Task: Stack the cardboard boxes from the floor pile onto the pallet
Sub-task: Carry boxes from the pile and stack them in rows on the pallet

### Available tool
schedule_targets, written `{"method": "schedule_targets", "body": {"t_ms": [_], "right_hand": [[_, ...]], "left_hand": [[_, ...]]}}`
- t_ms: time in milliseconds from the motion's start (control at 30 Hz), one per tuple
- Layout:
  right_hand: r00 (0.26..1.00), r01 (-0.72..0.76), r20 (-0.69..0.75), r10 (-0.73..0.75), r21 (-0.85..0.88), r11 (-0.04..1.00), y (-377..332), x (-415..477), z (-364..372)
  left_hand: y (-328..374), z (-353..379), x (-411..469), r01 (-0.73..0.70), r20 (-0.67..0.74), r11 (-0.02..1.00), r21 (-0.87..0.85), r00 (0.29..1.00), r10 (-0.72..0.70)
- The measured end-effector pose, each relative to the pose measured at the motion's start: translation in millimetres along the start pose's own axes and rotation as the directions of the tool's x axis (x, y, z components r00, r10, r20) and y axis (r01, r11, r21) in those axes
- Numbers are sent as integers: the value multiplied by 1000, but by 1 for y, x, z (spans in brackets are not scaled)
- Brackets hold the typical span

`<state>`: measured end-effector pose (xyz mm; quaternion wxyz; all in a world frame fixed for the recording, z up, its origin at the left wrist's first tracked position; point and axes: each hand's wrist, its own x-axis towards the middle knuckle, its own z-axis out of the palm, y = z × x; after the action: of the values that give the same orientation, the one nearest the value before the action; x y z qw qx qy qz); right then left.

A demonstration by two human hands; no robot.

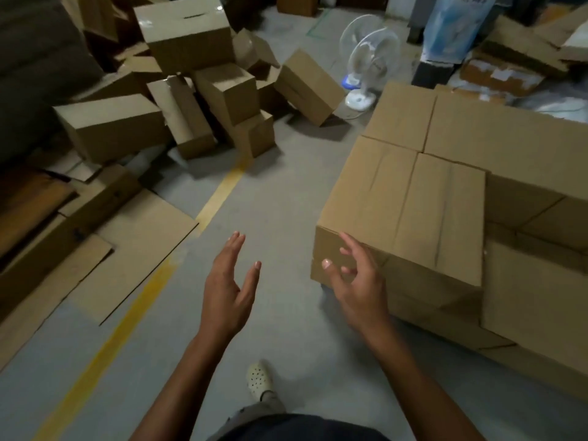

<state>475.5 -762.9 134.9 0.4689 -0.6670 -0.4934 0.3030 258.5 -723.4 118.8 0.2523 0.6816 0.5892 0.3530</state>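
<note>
Concrete floor [280, 202] bears stacked boxes [445, 218], their right side cut off.

Dim indoor light comes softly from above. It is strongest on the tops of the stacked brown cardboard boxes [445, 173] at right and on the grey concrete floor [280, 202], while the upper left corner sinks almost to black. The tumbled brown cardboard boxes of the floor pile [222, 90] cast broad, soft shadows on their near side. Small glare spots sit on the pile's highest box [187, 36]. The white pedestal fan [369, 55] looks pale and smeared. Everything is slightly soft, including the left hand [229, 294] and right hand [356, 281]. The wide lens bows the yellow painted floor line [133, 313] and stretches the edges.
</note>
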Motion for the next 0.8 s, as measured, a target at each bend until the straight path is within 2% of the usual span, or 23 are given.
{"method": "schedule_targets", "body": {"t_ms": [167, 333, 533, 800], "right_hand": [[998, 2, 58, 0, -33, 999, -16, 51, 97], [996, 19, 85, -10, -113, 993, -23, 103, 163], [987, 2, 158, 34, -222, 975, -25, 186, 222], [981, -12, 185, 61, -258, 966, -18, 336, 288]], "left_hand": [[-67, -46, 63, 44, -5, 998, 34, 999, -44], [-109, -75, 121, 77, -5, 992, 103, 997, -76], [-159, -78, 200, 141, 30, 982, 125, 989, -145], [-209, -67, 354, 180, 11, 970, 163, 983, -184]]}}
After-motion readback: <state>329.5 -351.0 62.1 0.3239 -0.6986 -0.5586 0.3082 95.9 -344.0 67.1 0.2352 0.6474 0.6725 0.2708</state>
